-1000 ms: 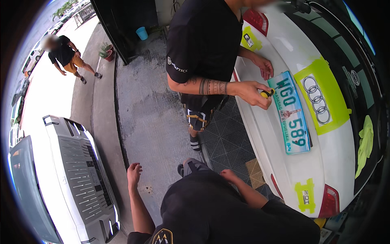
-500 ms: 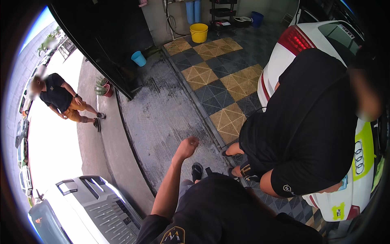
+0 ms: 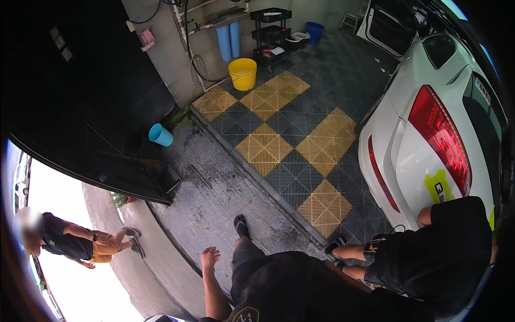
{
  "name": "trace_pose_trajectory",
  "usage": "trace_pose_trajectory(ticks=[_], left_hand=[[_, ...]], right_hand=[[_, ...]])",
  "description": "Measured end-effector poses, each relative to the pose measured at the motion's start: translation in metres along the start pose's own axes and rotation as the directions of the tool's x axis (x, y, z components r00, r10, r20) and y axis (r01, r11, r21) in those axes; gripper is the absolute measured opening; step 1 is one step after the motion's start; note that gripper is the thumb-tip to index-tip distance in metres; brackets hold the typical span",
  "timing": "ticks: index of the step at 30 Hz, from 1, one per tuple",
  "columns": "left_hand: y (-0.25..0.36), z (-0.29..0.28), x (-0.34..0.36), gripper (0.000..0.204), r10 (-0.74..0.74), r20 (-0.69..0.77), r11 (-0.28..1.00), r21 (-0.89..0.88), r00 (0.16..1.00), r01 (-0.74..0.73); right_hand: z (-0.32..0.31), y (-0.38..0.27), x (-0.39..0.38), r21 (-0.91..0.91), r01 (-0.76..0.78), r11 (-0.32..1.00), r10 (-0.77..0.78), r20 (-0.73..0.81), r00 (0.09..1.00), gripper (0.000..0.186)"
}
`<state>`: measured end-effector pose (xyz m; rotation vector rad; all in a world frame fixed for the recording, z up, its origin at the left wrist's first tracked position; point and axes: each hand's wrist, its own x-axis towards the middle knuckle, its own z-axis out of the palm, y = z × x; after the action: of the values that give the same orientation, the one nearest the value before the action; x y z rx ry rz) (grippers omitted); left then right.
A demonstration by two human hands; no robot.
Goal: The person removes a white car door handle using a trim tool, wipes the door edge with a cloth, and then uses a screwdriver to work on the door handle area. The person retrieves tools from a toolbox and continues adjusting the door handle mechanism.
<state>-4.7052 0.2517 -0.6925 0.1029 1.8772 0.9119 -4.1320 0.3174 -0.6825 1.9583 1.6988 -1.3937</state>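
My left hand (image 3: 210, 257) hangs at my side over the wet concrete strip (image 3: 206, 185), its fingers loosely bent and somewhat apart, with nothing visible in it. It touches nothing; my dark shorts and sandalled foot (image 3: 241, 226) are nearest. My right hand does not show. To my right a person in a black shirt (image 3: 429, 263) bends at the rear of a white car (image 3: 405, 161); that person's hands are hidden. The car has a red tail light (image 3: 441, 137) and a yellow-green patch (image 3: 439, 186) on its back.
A yellow bucket (image 3: 242, 75) and black shelf cart (image 3: 271, 33) stand by the back wall. A light-blue bucket (image 3: 161, 135) sits near the dark gate (image 3: 70, 107). Black and tan floor tiles (image 3: 263, 147) have a raised edge. Another person (image 3: 70, 239) is outside at left.
My view has turned left and moved forward; the car's rear shows more fully. My left hand has moved lower and its fingers have loosened. The person beside me bends lower at the car.
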Motion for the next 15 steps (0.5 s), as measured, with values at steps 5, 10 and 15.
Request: trace_pose_trajectory(ticks=[5, 10, 15], left_hand=[[0.22, 0.034, 0.105, 0.025, 0.256, 0.156, 0.931, 0.226, 0.954, -0.287], [0.473, 0.148, 0.15, 0.044, 0.499, 0.287, 0.857, -0.019, 0.818, -0.516], [0.7, 0.26, 0.086, 0.017, 0.697, 0.56, 0.707, -0.637, 0.447, -0.305]], right_hand=[[-0.034, -0.15, 0.048, -0.105, 0.124, 0.987, -0.144, -0.199, 0.969, 0.019], [-0.049, -0.161, 0.132, 0.307, 0.167, 0.937, -0.085, -0.264, 0.961, 0.029], [-0.073, -0.185, 0.23, 0.147, -0.161, 0.976, 0.172, -0.062, 0.983, 0.02]])
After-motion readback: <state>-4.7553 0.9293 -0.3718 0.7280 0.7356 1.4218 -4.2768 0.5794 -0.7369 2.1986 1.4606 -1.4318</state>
